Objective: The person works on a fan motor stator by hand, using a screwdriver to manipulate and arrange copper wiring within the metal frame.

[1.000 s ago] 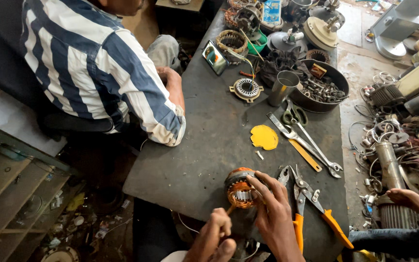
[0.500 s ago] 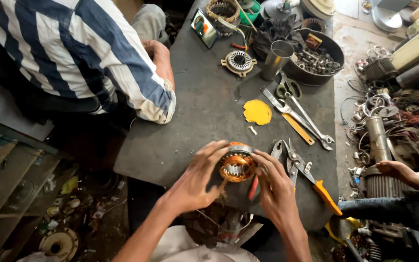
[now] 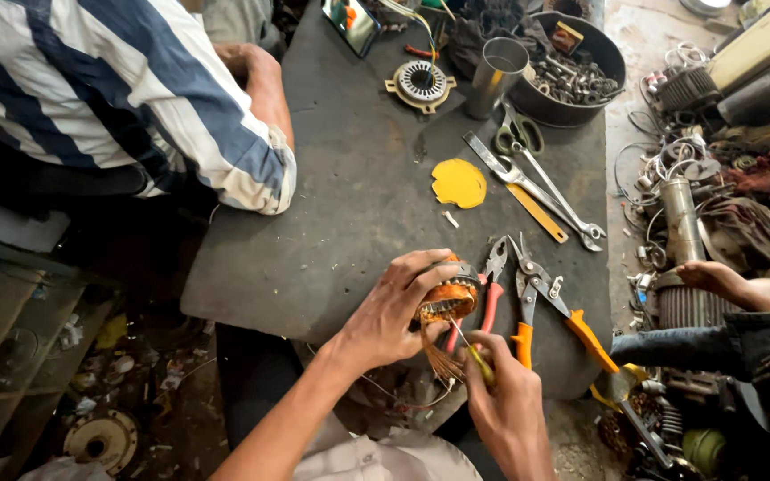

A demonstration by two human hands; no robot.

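Now stator [image 3: 446, 298] bore up-left, tilted.

stator [image 3: 447, 298] at the near edge of the workbench [image 3: 349, 205], between left hand [image 3: 394, 312] and right hand [image 3: 505, 401]; pliers [image 3: 492, 285] and snips [image 3: 550, 307] just right; disc [image 3: 458, 183] and wrenches [image 3: 536, 191] behind; bowl [image 3: 581, 67] at the far right corner.

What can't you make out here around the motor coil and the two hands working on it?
Head view only:
- Motor coil: its near side is covered by the left hand.
- Thin tool: its handle is buried in the right hand; its tip is too fine to identify.
- Red-handled pliers: the lower handles are hidden behind the coil.
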